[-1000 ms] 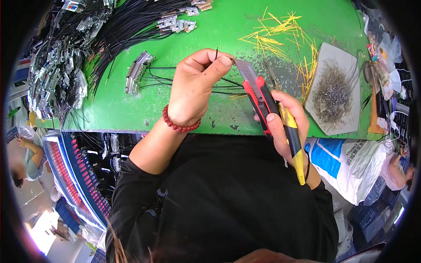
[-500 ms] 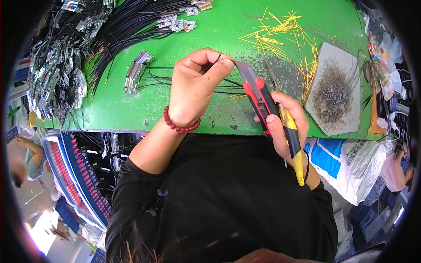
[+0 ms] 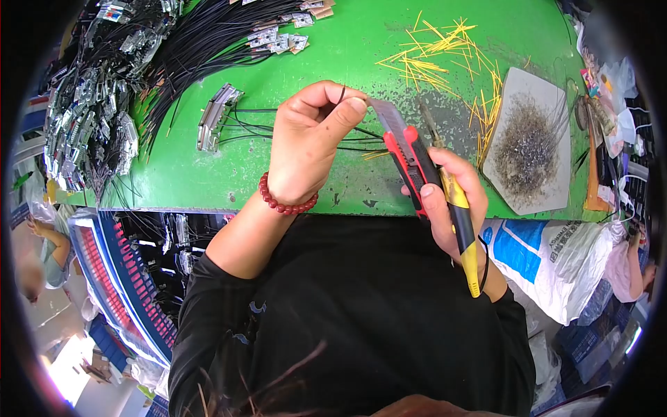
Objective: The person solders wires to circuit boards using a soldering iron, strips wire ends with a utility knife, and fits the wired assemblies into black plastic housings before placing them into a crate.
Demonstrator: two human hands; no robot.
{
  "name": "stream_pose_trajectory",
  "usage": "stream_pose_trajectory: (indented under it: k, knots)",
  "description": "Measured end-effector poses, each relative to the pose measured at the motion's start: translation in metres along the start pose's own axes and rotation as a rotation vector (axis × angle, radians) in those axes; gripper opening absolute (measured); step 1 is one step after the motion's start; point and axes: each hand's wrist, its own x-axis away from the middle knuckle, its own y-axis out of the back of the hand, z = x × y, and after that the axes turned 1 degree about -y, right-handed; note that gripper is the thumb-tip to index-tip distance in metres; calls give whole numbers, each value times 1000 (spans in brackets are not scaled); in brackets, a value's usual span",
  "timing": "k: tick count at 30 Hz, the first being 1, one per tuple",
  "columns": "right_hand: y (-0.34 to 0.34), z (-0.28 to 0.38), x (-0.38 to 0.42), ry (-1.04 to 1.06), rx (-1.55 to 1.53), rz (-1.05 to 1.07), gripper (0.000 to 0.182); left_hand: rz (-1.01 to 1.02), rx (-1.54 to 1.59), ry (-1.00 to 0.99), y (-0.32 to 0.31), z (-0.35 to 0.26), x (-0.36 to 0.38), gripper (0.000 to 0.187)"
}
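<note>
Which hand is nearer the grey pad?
Right. The right hand, holding the knife and yellow tool, is just left of the grey pad; the left hand is farther left, beyond the knife.

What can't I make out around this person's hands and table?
All in the head view:
Thin dark piece: mostly hidden by the grip of the left hand.
Black wires: middle stretch hidden behind the same hand.
Knife and yellow tool: handles partly covered by the right hand.
Wire bundle: cut off by the top edge.
Dark specks on the grey pad: too small to identify.
</note>
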Motion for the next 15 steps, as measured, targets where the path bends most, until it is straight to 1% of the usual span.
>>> stream_pose_trajectory:
  k: [11, 13, 15]
  knots:
    - [-2, 1, -1, -13, -22, 7, 38, -4, 2, -13, 0, 1, 1, 8]
    - [-7, 1, -2, 22, -77, -97, 34, -14, 13, -11, 0, 1, 1, 7]
    - [-6, 0, -2, 24, -73, -99, 34, -11, 12, -6, 0, 0, 1, 7]
